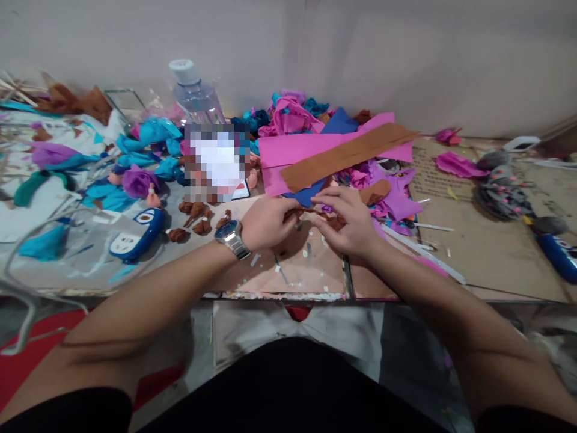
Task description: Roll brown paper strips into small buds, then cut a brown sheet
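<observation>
Between my two hands, just above the table's front part, is a twisted piece of brown crepe paper (pixel 314 210). My left hand (pixel 270 224), with a metal watch (pixel 232 236) at the wrist, pinches its left end. The fingers of my right hand (pixel 345 219) are curled about its right end, where the brown paper bunches up. Right behind my hands lies a flat brown crepe strip (pixel 347 156) across pink sheets (pixel 293 150), with a blue piece (pixel 306 193) under them. Several small crumpled brown paper pieces (pixel 198 218) lie left of my left hand.
A water bottle (pixel 198 99) stands at the back left. Blue and purple paper flowers (pixel 139 180) and a blue power socket (pixel 137 234) lie left. To the right are cardboard (pixel 455 222), white sticks (pixel 424 252), a dark speckled bundle (pixel 502 192) and another blue device (pixel 559 255).
</observation>
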Motion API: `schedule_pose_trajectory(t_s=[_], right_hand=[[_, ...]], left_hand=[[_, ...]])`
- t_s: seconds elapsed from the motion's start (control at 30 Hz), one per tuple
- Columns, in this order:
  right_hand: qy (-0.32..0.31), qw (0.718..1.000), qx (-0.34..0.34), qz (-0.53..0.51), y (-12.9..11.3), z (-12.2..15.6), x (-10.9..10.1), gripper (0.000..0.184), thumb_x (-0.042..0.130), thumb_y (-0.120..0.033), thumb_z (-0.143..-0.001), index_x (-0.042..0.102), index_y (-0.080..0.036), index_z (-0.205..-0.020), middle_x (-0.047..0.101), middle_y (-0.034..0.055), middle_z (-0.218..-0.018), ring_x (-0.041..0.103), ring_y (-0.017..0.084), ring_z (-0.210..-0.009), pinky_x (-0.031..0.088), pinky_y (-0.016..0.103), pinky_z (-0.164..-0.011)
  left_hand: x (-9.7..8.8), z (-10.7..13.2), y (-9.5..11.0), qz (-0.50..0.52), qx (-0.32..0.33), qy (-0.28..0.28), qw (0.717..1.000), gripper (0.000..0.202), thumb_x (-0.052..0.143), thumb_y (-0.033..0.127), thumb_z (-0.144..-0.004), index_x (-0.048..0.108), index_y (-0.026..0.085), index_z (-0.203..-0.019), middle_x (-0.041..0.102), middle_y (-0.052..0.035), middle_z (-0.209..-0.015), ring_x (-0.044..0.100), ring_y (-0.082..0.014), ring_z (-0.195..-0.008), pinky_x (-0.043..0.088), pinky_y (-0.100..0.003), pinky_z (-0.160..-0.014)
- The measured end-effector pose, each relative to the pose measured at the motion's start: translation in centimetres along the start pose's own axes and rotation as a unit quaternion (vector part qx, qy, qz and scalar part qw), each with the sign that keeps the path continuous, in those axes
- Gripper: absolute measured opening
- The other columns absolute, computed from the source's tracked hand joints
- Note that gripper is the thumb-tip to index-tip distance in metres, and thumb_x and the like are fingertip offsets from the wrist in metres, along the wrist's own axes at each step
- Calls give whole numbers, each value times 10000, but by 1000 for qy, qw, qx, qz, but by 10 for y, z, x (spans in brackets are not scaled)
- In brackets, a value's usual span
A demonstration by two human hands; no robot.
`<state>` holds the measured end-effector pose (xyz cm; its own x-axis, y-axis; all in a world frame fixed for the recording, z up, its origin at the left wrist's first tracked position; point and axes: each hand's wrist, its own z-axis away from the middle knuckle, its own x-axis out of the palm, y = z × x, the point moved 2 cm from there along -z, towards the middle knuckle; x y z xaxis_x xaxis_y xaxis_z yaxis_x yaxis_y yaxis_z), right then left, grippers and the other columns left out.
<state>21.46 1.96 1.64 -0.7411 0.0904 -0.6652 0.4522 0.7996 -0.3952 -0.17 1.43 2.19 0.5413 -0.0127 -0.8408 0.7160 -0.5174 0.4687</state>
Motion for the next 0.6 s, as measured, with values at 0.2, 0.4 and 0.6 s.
schedule_pose_trajectory(t_s=[0.2,0.4,0.6], right_hand=[[-59,998,7,0,6,3,11,153,688,-338,-981,767,-245,-1074,806,58,-979,718,256,-949,490,439,-872],[-48,999,12,-14,4,4,11,126,684,-305,-980,786,-255,-1035,822,46,-951,725,252,-936,490,436,-863],[-31,999,-3,-31,4,3,10,99,691,-305,-977,773,-261,-1010,818,44,-945,732,244,-939,498,443,-890]], left_hand=[[0,0,7,85,48,-62,993,233,571,222,-951,795,199,-1012,798,-60,-937,712,-195,-837,482,-288,-753],[1,0,6,169,38,-111,979,251,547,274,-985,768,176,-916,776,-38,-852,698,-169,-778,498,-264,-720],[4,-1,4,361,-38,-188,913,247,596,334,-990,737,157,-890,791,-55,-869,745,-149,-743,569,-236,-687]])
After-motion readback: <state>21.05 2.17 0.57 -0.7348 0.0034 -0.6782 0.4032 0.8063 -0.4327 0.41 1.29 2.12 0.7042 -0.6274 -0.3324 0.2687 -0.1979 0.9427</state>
